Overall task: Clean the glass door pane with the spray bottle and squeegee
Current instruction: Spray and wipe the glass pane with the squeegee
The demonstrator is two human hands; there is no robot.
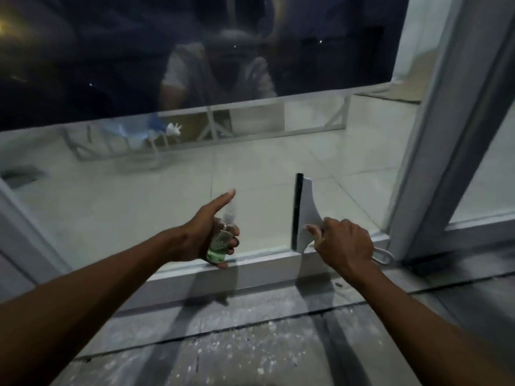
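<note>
The floor (250,352), grey and speckled with pale dust, runs under both forearms at the bottom of the view. Beyond it the pane (139,196) fills most of the picture, set in a pale frame (256,270) with a thick upright at the right.

The squeegee (305,218) stands with its blade vertical against the lower glass, just above the bottom rail. The right hand (344,243) grips its handle, fingers curled round it and thumb laid on the white head. The left hand (207,232) holds the bottle (221,240) low by the rail, fingers wrapped round it and thumb stuck straight up, clear of the nozzle.

Risks, as I judge them: the blade sits so close to the rail that a stroke may catch the frame and leave an unwiped strip along the bottom. Uneven pressure would leave streaks, and the bottle, gripped without the thumb, could slip.

Whether the glass is wet cannot be told. Reflections cover the dark upper half, so streaks or dirt there are unreadable. The squeegee's handle is hidden in the fist, and the nozzle's direction is blurred.
</note>
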